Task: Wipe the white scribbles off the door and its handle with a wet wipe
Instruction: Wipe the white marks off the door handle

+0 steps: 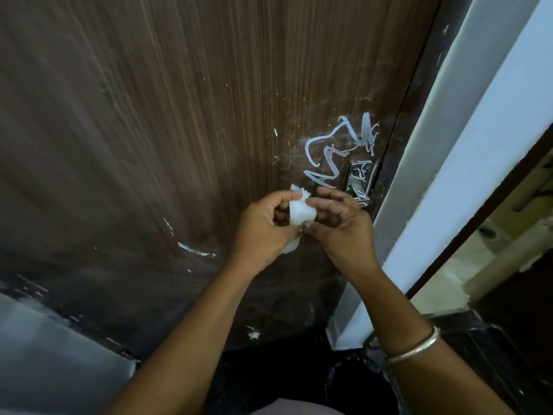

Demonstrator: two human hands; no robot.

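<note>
Head view: my left hand (263,227) and right hand (342,224) pinch the wipe (300,212), probably folding it for the scribbles (330,158).

Head camera faces the door (149,115) closely, angled downward.

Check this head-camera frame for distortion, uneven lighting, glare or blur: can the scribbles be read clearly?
Head view: wide-angle distortion bows the door grain and the white frame. The door is dim and darkest low down, while the frame is brighter. The scribbles read sharply, and the handle shows reflections. The left hand, right hand and wet wipe look slightly soft.
</note>
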